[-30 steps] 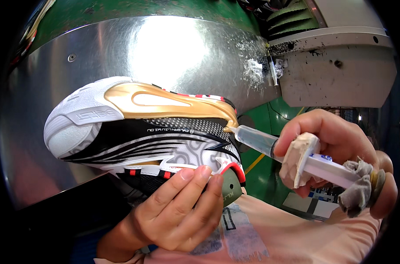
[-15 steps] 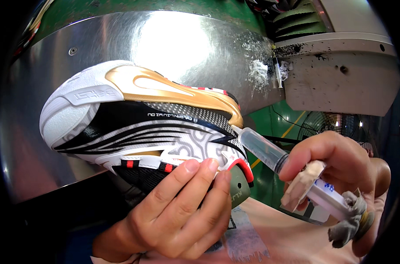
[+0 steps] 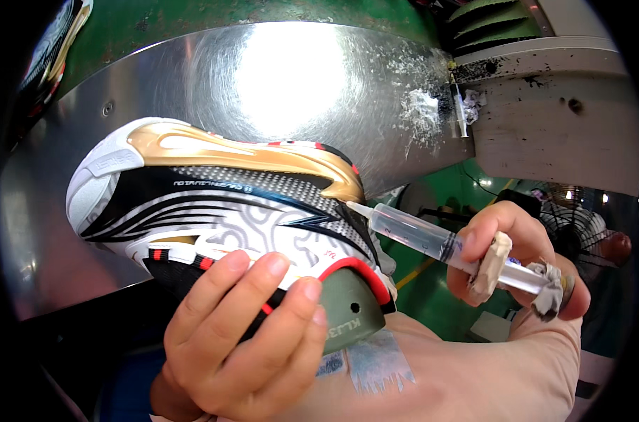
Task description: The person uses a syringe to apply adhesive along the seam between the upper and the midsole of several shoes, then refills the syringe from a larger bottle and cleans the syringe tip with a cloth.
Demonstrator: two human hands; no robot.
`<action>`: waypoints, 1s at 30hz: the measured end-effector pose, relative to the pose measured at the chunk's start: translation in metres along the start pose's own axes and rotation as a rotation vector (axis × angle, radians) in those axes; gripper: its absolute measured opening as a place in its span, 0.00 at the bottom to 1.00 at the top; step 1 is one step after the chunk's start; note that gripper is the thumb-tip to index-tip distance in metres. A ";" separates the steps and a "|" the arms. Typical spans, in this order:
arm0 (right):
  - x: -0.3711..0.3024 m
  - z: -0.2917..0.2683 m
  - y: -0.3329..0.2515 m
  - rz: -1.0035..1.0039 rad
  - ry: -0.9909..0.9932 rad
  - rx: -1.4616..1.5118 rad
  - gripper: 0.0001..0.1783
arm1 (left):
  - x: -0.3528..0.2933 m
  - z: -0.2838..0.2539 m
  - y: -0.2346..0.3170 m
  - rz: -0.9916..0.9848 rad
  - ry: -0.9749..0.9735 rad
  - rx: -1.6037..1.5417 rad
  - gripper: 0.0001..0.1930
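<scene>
A white, black and gold sneaker lies on its side, toe to the left, with its gold sole edge facing away from me. A green shoe last fills its collar. My left hand is closed round the lace side of the sneaker and holds it up. In my right hand is a clear plastic syringe, its flange and plunger end wrapped in tape and grey cloth. The nozzle tip touches or nearly touches the seam between sole and upper near the heel.
Beyond the sneaker stretches a shiny metal tabletop with white and black residue at its right. Another syringe lies near a grey machine panel. A black fan stands at right; more shoes show at far left.
The sneaker has tilted, showing more of the last at its collar. My left hand has shifted left and down. The syringe tip has slid left along the heel seam, and the syringe lies flatter.
</scene>
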State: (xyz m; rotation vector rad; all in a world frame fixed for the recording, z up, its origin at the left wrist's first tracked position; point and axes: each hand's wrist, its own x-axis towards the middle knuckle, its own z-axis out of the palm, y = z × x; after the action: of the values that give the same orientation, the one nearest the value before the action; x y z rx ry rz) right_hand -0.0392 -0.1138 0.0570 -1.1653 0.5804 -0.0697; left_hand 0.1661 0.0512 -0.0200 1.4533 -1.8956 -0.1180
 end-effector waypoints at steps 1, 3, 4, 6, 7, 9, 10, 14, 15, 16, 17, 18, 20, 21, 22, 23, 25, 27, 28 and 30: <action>0.000 -0.007 0.006 -0.016 -0.030 0.051 0.50 | -0.001 -0.002 0.000 -0.017 -0.010 0.012 0.08; 0.004 -0.020 0.016 -0.047 -0.095 0.147 0.48 | -0.003 -0.007 0.001 -0.051 -0.041 0.041 0.09; 0.006 -0.019 0.022 -0.061 -0.092 0.209 0.48 | -0.005 -0.010 0.002 -0.068 -0.034 0.055 0.09; 0.009 -0.020 0.030 -0.063 -0.088 0.303 0.49 | -0.007 -0.015 0.005 -0.102 -0.022 0.086 0.08; 0.008 -0.021 0.035 -0.054 -0.052 0.337 0.49 | -0.002 -0.017 -0.002 -0.093 -0.065 0.050 0.09; 0.008 -0.022 0.043 -0.047 -0.026 0.395 0.50 | 0.003 -0.017 -0.017 -0.054 -0.044 0.036 0.07; 0.011 -0.024 0.047 -0.049 -0.040 0.410 0.52 | 0.004 -0.021 -0.020 -0.047 -0.042 0.052 0.07; 0.024 -0.019 0.061 -0.023 -0.035 0.357 0.60 | 0.018 -0.034 -0.032 -0.037 -0.060 0.136 0.10; 0.032 -0.014 0.064 -0.034 -0.034 0.341 0.61 | 0.023 -0.038 -0.033 -0.047 -0.047 0.187 0.15; 0.036 -0.012 0.065 -0.037 -0.009 0.339 0.63 | 0.031 -0.045 -0.045 0.006 -0.105 0.226 0.20; 0.040 -0.010 0.066 -0.045 0.017 0.337 0.64 | 0.039 -0.048 -0.057 0.000 -0.167 0.237 0.24; 0.041 -0.006 0.064 -0.038 0.024 0.368 0.65 | 0.045 -0.056 -0.060 -0.023 -0.230 0.274 0.28; 0.042 0.005 0.061 -0.020 0.031 0.441 0.67 | 0.063 -0.069 -0.058 -0.022 -0.283 0.291 0.28; 0.046 0.004 0.067 -0.022 0.066 0.461 0.68 | 0.070 -0.060 -0.070 -0.010 -0.288 0.290 0.29; 0.047 0.004 0.072 -0.068 0.065 0.501 0.62 | 0.075 -0.058 -0.072 -0.017 -0.293 0.318 0.29; 0.049 0.003 0.077 -0.119 0.061 0.538 0.56 | 0.078 -0.056 -0.074 -0.023 -0.293 0.334 0.30; 0.049 0.006 0.084 -0.200 0.025 0.591 0.44 | 0.079 -0.063 -0.064 -0.046 -0.277 0.400 0.30; 0.050 0.005 0.089 -0.237 0.007 0.603 0.42 | 0.081 -0.064 -0.053 -0.237 -0.266 0.385 0.27; 0.051 0.003 0.090 -0.248 0.004 0.600 0.41 | 0.083 -0.061 -0.048 -0.336 -0.260 0.382 0.26; 0.051 0.001 0.092 -0.268 -0.007 0.597 0.40 | 0.084 -0.055 -0.040 -0.492 -0.206 0.348 0.23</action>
State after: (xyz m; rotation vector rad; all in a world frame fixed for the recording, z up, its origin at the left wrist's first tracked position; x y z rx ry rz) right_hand -0.0170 -0.0925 -0.0438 -0.6518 0.3556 -0.4386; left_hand 0.2234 -0.0168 0.0417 2.2035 -1.7333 -0.1796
